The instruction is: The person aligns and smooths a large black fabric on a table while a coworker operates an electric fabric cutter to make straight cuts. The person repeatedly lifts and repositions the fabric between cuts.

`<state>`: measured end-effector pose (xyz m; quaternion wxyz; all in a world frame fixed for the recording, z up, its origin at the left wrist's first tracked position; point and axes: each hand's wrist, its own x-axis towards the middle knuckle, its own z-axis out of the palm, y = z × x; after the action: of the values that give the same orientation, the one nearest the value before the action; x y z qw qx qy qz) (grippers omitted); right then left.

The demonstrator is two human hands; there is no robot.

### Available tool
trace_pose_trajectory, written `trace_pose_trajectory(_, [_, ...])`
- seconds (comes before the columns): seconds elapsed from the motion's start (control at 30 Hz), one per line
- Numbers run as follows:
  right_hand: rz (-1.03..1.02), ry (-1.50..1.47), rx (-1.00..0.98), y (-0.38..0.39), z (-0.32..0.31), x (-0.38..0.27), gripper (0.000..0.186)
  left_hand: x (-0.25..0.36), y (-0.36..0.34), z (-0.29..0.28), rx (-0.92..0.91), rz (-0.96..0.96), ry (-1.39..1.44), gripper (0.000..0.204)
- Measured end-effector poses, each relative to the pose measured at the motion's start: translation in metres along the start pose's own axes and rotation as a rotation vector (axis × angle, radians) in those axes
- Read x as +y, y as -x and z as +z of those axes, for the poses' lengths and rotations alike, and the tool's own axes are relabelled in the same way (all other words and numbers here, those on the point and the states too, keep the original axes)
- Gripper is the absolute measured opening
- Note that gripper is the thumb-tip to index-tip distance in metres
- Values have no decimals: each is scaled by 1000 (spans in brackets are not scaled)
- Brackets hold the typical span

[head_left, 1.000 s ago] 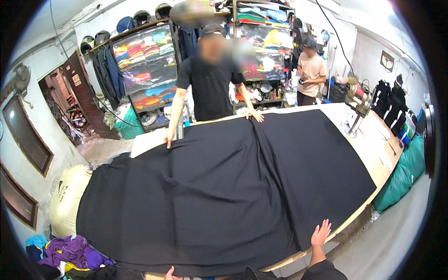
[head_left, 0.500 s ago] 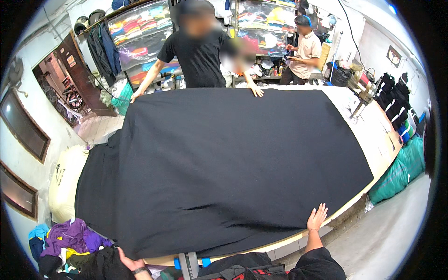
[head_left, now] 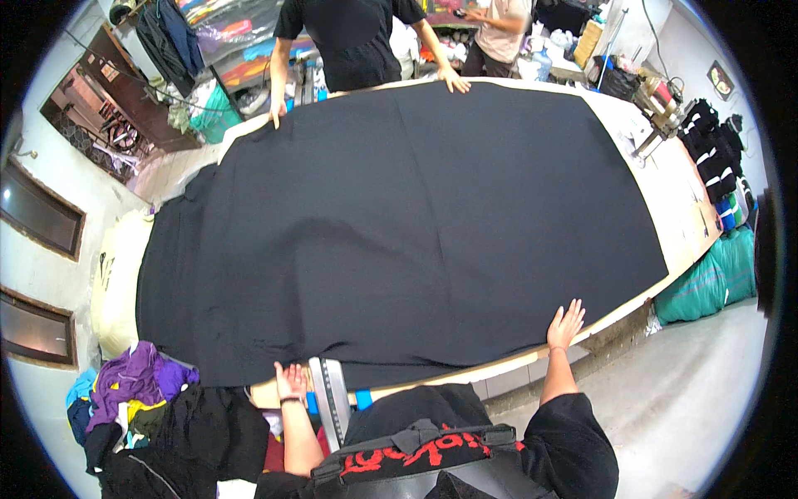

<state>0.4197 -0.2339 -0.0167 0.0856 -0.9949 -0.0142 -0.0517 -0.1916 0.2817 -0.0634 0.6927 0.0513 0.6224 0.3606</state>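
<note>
A large sheet of black fabric covers most of the long table, with a soft fold near its middle left. My right hand lies flat on its near right edge, fingers spread. At the near left edge, my left hand touches the fabric with its fingers stretched out; it grips nothing visible. Beside that hand a grey metal bar with blue parts juts from the table edge. Across the table, a person in a black shirt has both hands on the fabric's far edge.
A pile of coloured clothes lies at the near left, by a pale yellow sack. A cutting machine stands on the table's far right. A green sack is beyond the right edge. Another person stands at the back.
My left hand has moved right along the near edge to beside the metal bar. The co-worker's left-side hand has shifted right. The fabric's folds have changed, and my view has tilted down.
</note>
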Motion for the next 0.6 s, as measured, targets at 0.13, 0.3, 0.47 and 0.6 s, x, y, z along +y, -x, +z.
trace_pose_trajectory(0.13, [-71, -12, 75, -3, 4, 4, 61, 15, -3, 23, 261, 177, -204, 53])
trace_pose_trajectory(0.3, [-44, -28, 42, -1, 7, 7, 60, 67, 59, 14, 634, 692, -389, 61])
trace_pose_trajectory(0.47, [-73, -32, 59, 0, 3, 3, 62, 66, 73, -11, 533, 651, -188, 53])
trace_pose_trajectory(0.6, [-75, -24, 60, 2, -2, 0, 62, 47, 33, -28, 514, 434, -88, 46])
